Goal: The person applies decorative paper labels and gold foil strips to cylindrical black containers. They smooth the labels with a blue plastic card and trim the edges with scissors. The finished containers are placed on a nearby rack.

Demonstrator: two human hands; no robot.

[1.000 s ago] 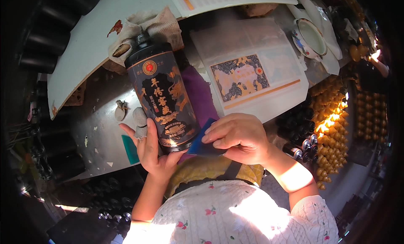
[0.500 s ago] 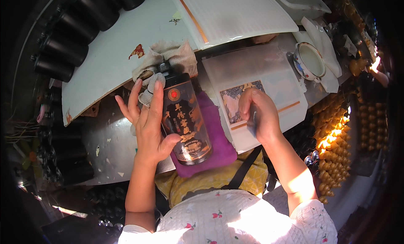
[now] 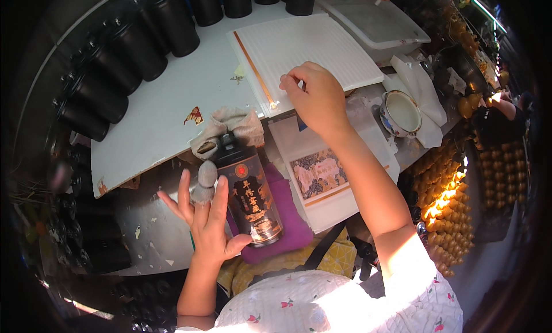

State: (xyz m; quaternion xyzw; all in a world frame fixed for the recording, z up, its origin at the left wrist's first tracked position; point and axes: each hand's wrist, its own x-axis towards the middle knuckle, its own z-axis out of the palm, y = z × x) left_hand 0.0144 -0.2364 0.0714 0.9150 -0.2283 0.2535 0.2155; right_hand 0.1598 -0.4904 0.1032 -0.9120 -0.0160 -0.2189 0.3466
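A dark bottle [image 3: 253,203] with a black-and-gold label and a red seal lies tilted on a purple cloth [image 3: 290,212]. Its black neck rests against a crumpled off-white rag [image 3: 236,126]. My left hand [image 3: 207,224] is along the bottle's left side, fingers spread, thumb at its lower edge; one finger wears a greyish wrap. Over the near edge of a white ribbed panel [image 3: 310,40], my right hand [image 3: 316,97] has its fingers curled in. Anything between them is hidden. Just left of it, an orange strip [image 3: 253,68] runs along the panel.
Black bottles [image 3: 118,48] stand in a row along the far left. Right of the bottle lies a patterned printed sheet [image 3: 318,175] on translucent plastic. Farther right are an enamel bowl [image 3: 402,114], a clear plastic tub [image 3: 374,22] and stacked gold-coloured pieces [image 3: 443,218].
My right hand has moved from above the printed sheet away from me to the ribbed panel. The view has shifted farther up the table. My left hand stays by the bottle.
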